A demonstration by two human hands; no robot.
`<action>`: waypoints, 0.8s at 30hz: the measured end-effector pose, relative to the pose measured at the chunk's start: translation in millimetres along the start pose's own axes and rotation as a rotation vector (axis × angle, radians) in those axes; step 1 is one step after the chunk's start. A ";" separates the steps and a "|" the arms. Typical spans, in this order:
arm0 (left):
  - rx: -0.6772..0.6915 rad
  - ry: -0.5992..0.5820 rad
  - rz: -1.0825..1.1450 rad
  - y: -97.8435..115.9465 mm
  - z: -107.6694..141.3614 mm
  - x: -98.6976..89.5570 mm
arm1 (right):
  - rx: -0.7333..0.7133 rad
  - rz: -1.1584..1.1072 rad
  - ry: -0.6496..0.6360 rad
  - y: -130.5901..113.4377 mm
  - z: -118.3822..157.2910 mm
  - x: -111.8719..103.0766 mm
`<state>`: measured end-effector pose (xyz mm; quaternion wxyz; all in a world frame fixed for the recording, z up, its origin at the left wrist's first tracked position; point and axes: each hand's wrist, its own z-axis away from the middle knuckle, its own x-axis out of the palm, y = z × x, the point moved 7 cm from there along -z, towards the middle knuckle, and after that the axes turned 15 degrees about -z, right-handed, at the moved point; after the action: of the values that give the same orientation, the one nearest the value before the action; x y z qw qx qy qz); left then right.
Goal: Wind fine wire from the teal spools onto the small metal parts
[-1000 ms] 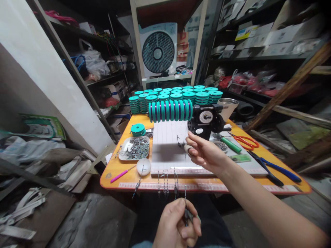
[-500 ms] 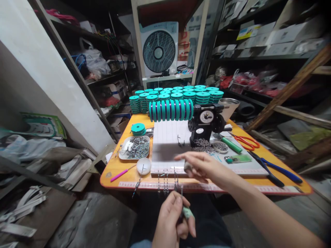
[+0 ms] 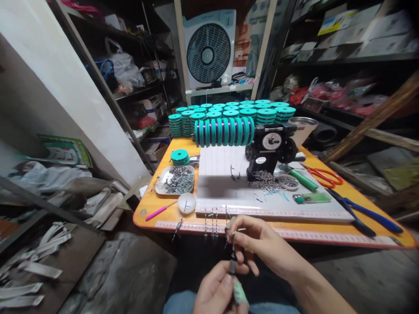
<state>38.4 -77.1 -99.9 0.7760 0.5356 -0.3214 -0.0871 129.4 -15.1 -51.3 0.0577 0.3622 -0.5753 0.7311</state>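
Note:
Below the table's front edge, my left hand (image 3: 220, 285) pinches a thin dark line with a small grey piece (image 3: 232, 266) on it; a pale green wrap (image 3: 240, 293) shows on a finger. My right hand (image 3: 250, 237) is just above, its thumb and forefinger closed on the upper part of this line. Several short dark strands (image 3: 213, 224) hang over the board's front edge beside it. Behind them, teal spools (image 3: 224, 131) sit in a row on the shaft of a black winding machine (image 3: 263, 150).
Small metal parts fill a white tray (image 3: 175, 179). A pink-handled tool (image 3: 160, 210) lies left, near a white round dish (image 3: 187, 203). Blue-handled pliers (image 3: 373, 214), orange scissors (image 3: 327, 176) and a green lighter (image 3: 312, 198) lie right. Teal spool stacks (image 3: 214, 114) stand behind.
My right hand has come down and closed on the line above my left hand, after being over the board with its forefinger extended. The view has shifted slightly.

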 end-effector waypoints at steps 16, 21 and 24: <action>0.008 0.016 0.051 6.3 9.7 -1.4 | 0.052 -0.298 0.085 14.8 -3.5 10.0; -0.049 0.091 0.073 3.5 9.7 -2.3 | 0.068 -0.221 0.050 17.4 0.2 8.2; -0.045 0.114 0.099 4.9 9.2 -2.0 | 0.054 -0.240 0.047 20.1 0.5 10.1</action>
<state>30.3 -81.3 -94.3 0.8083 0.5055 -0.3007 -0.0253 112.2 -25.6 -61.3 0.1484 0.4128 -0.5064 0.7424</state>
